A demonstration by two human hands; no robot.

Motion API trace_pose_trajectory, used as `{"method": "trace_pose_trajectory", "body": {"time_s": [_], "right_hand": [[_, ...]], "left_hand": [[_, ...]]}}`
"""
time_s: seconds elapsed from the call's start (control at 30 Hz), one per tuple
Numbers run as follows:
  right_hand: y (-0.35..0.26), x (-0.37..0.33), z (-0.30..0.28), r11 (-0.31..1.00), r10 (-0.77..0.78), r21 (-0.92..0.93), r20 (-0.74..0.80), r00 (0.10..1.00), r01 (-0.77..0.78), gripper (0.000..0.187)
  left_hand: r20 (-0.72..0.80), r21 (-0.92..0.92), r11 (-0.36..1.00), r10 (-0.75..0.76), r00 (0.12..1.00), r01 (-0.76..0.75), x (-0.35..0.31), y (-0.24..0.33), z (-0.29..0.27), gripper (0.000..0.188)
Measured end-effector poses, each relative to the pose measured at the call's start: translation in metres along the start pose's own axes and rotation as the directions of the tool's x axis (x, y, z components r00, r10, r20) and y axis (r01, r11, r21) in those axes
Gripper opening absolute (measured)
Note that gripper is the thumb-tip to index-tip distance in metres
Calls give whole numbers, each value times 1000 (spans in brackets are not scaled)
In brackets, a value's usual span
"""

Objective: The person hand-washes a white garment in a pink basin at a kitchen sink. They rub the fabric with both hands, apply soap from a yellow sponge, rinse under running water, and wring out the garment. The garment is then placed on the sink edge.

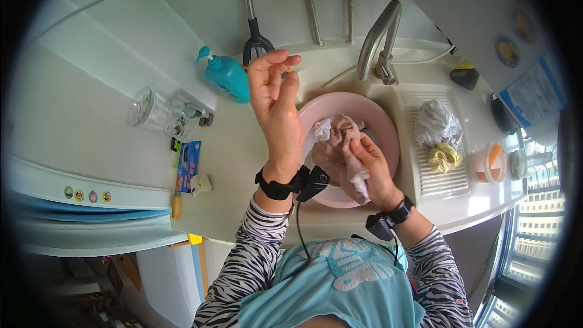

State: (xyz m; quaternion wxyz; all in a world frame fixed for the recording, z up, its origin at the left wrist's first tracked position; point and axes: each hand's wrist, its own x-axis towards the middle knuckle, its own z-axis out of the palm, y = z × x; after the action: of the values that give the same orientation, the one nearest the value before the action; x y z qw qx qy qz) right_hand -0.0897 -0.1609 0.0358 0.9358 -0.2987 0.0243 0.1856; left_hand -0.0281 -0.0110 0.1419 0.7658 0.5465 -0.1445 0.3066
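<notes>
By the right hand, a brownish-pink cloth is gripped over the pink basin; the left hand (fingers loosely curled) is held up unclenched near the teal pump bottle. A white cloth and a yellow cloth are set on the ribbed drainboard.

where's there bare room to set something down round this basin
The widest bare patch is the counter left of the pink basin, bordered by the teal pump bottle and blue package. The ribbed drainboard is crowded by white and yellow cloths; inside the basin, the right hand holds brownish cloth.
</notes>
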Motion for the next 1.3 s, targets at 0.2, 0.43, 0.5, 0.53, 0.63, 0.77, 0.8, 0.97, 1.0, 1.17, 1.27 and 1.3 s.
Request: {"method": "trace_pose_trajectory", "body": {"time_s": [0.2, 0.43, 0.5, 0.53, 0.63, 0.77, 0.8, 0.97, 1.0, 1.17, 1.27, 1.3], "right_hand": [[-33, -30, 23, 933, 64, -356, 23, 998, -52, 18], [13, -49, 50, 959, 281, -95, 198, 939, -267, 20], [21, -47, 50, 962, 273, -33, 127, 954, -271, 19], [22, -44, 49, 957, 286, 20, 103, 953, -289, 18], [22, -39, 46, 943, 298, 130, 81, 951, -306, 17], [20, -42, 45, 952, 295, 54, 106, 950, -301, 19], [19, -43, 45, 953, 296, 22, 141, 945, -302, 21], [4, -32, 42, 934, 290, -298, 311, 905, -197, 40], [0, -25, 41, 864, 374, -460, 309, 875, -207, 44], [-4, -2, 42, 609, 396, -781, 449, 801, 137, 43], [-3, 0, 42, 651, 312, -750, 405, 860, 117, 32], [-4, 0, 42, 652, 300, -755, 341, 891, 69, 27]], "left_hand": [[49, -10, 999, 53, 997, -53, 0, 19, 7, 27], [95, 145, 960, 229, 969, -241, 0, 12, 11, 28], [131, 196, 930, 291, 948, -313, -2, 9, 12, 30], [141, 222, 914, 314, 939, -339, -3, 8, 12, 30], [147, 232, 908, 323, 935, -350, -4, 7, 12, 31], [89, 231, 923, 294, 952, -307, 0, 11, 7, 27], [49, 217, 935, 275, 960, -279, 0, 11, 7, 24], [89, 47, 986, 157, 984, -162, -13, 2, 17, 18], [84, 44, 988, 140, 986, -145, -17, -2, 19, 20], [55, 124, 985, 116, 992, -122, -28, -19, 16, 21], [79, 462, 824, 330, 941, -328, -27, -29, 5, 20], [154, 607, 672, 424, 893, -424, -26, -32, -1, 20]]}}
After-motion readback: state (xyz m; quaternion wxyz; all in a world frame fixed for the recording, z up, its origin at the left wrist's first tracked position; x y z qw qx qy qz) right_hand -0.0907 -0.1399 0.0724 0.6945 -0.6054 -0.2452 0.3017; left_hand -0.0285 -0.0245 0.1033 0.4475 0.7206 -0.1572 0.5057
